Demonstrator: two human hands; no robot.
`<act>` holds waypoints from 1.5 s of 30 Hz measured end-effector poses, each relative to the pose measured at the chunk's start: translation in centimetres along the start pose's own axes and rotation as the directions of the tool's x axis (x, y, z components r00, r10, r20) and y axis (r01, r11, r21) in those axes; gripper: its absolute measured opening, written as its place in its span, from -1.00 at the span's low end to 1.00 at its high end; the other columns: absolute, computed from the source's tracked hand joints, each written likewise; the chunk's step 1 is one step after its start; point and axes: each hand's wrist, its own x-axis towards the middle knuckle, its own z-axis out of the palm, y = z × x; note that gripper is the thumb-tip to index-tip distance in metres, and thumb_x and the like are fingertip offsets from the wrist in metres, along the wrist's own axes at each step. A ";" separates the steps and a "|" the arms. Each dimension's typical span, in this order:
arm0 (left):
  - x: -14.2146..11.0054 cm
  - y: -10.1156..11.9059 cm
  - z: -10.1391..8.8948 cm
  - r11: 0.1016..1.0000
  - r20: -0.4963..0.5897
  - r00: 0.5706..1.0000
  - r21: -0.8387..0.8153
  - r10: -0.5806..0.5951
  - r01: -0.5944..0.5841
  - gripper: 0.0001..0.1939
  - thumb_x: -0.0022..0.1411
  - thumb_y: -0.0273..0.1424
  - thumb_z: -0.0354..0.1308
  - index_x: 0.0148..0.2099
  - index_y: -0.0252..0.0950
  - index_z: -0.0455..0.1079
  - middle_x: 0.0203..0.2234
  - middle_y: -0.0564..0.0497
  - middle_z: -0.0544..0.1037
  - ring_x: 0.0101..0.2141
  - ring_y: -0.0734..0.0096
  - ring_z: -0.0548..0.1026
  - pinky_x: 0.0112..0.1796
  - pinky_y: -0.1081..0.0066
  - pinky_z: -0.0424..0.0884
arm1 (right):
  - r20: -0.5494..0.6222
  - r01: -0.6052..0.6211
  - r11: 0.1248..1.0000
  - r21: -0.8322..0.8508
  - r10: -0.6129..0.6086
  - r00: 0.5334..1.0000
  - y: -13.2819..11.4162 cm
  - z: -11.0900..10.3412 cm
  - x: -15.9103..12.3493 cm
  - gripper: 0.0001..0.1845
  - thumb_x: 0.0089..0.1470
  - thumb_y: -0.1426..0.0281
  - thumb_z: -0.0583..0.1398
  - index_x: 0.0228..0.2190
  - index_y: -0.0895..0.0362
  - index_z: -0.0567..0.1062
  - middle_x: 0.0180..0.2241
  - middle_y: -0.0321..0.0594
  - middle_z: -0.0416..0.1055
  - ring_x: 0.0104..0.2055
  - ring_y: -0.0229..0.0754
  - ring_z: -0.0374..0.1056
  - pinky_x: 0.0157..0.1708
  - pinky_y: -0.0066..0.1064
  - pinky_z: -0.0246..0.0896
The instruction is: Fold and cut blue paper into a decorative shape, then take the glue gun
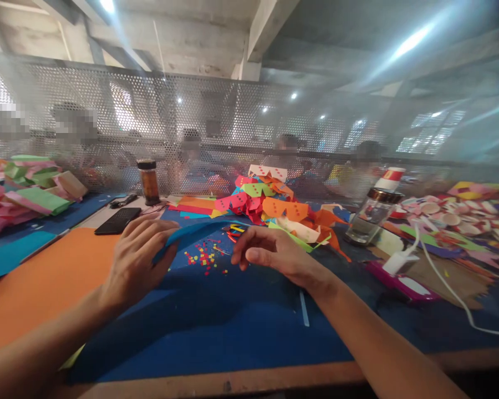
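Above the blue-topped bench (216,332), the left hand (143,257) closes on a curved blue paper strip (199,233), lengthwise from left to right. The right hand (274,249) is half open near it; contact is unclear. Behind stand a clear lidded jar (363,219) and a brown-filled bottle (150,185).

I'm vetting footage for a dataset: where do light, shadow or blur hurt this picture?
Head view: glare streaks from the ceiling light at upper right, with another flare at upper left; haze dulls the perforated screen; dark shadow covers the blue tabletop below the left hand; the paper pile at right looks smeared; some heads behind the screen are pixelated.
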 end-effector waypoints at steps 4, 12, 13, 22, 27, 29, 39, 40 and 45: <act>0.1 0.0 -0.1 0.999 0.019 0.999 0.012 0.045 -0.045 -0.74 0.26 -0.59 0.15 -0.05 -0.21 0.40 -0.23 0.00 0.63 -0.19 0.29 0.58 0.05 0.08 0.42 | -0.309 0.071 0.923 -0.378 -0.199 0.930 -1.2 0.9 -0.2 -0.76 0.11 0.21 0.29 -0.27 0.10 0.45 -0.30 -0.20 0.49 -0.28 -0.18 0.43 -0.22 -0.29 0.37; 0.2 1.0 -0.5 0.990 0.114 0.984 0.019 0.135 -0.138 -0.68 0.23 -0.61 0.17 0.01 -0.25 0.39 -0.20 -0.04 0.64 -0.13 0.25 0.57 0.12 0.04 0.30 | 0.103 0.352 0.303 -0.885 -0.611 0.785 -4.2 3.8 -0.4 -0.48 0.20 0.33 0.25 0.16 0.03 0.28 0.12 -0.10 0.36 0.19 -0.02 0.24 0.17 -0.07 0.12; 0.3 1.3 -0.6 0.990 0.115 0.983 0.012 0.141 -0.144 -0.68 0.23 -0.62 0.17 0.00 -0.23 0.39 -0.21 -0.03 0.64 -0.14 0.25 0.57 0.12 0.04 0.30 | 0.139 0.367 0.276 -0.888 -0.599 0.788 -4.5 4.1 -0.1 -0.51 0.22 0.34 0.23 0.16 0.03 0.29 0.11 -0.11 0.37 0.18 -0.03 0.24 0.17 -0.08 0.11; 2.0 2.1 -1.9 0.987 0.124 0.990 -0.149 0.073 -0.055 -0.85 0.29 -0.54 0.14 -0.12 -0.23 0.42 -0.29 0.02 0.62 -0.24 0.31 0.58 0.10 0.06 0.36 | 0.175 0.380 0.239 -0.893 -0.595 0.785 -5.2 4.7 1.6 -0.89 0.28 0.37 0.18 -0.25 0.09 0.52 -0.22 -0.25 0.56 -0.12 -0.15 0.43 0.02 -0.22 0.10; 3.6 2.2 -3.5 0.966 0.162 0.986 -0.249 -0.030 0.070 -0.90 0.37 -0.36 0.11 -0.12 -0.12 0.45 -0.26 0.07 0.64 -0.11 0.25 0.57 0.03 0.13 0.45 | 0.078 0.366 0.370 -0.854 -0.605 0.792 -6.7 4.7 1.1 -0.88 0.27 0.35 0.18 -0.27 0.08 0.53 -0.25 -0.27 0.57 -0.13 -0.16 0.44 -0.03 -0.27 0.17; 4.5 2.1 -4.4 0.940 0.206 0.974 -0.305 -0.093 0.154 -0.86 0.35 -0.26 0.13 -0.09 -0.07 0.48 -0.25 0.10 0.64 -0.17 0.25 0.59 -0.16 0.27 0.56 | 0.010 0.340 0.450 -0.826 -0.591 0.806 -7.6 4.7 0.9 -0.89 0.24 0.33 0.21 -0.26 0.08 0.54 -0.25 -0.29 0.56 -0.14 -0.15 0.45 -0.05 -0.29 0.21; 7.8 -0.1 -5.5 0.570 0.762 0.645 -0.510 -0.048 0.645 -0.76 0.33 -0.23 0.16 0.02 -0.05 0.48 -0.24 0.09 0.67 -0.28 0.26 0.66 -0.38 0.39 0.61 | -0.235 0.155 0.765 -0.626 -0.374 0.897 -8.4 3.3 2.0 -0.86 0.11 0.30 0.28 -0.31 0.10 0.57 -0.30 -0.32 0.53 -0.19 -0.16 0.43 -0.13 -0.34 0.26; 7.8 -0.2 -5.1 0.512 0.790 0.613 -0.517 -0.023 0.686 -0.78 0.33 -0.24 0.14 0.00 -0.06 0.49 -0.23 0.07 0.67 -0.26 0.23 0.66 -0.36 0.36 0.61 | -0.242 0.138 0.787 -0.602 -0.344 0.907 -7.8 3.0 2.2 -0.87 0.11 0.31 0.28 -0.31 0.11 0.57 -0.28 -0.31 0.54 -0.18 -0.16 0.43 -0.13 -0.34 0.26; 7.5 -0.1 -3.8 0.314 0.896 0.444 -0.417 -0.017 0.853 -0.80 0.31 -0.21 0.13 -0.23 -0.19 0.48 -0.37 0.07 0.62 -0.42 0.38 0.59 -0.45 0.45 0.50 | -0.241 -0.010 0.878 -0.478 -0.121 0.963 -4.9 2.1 2.9 -0.81 0.08 0.27 0.29 -0.28 0.12 0.57 -0.25 -0.24 0.55 -0.21 -0.16 0.42 -0.18 -0.34 0.27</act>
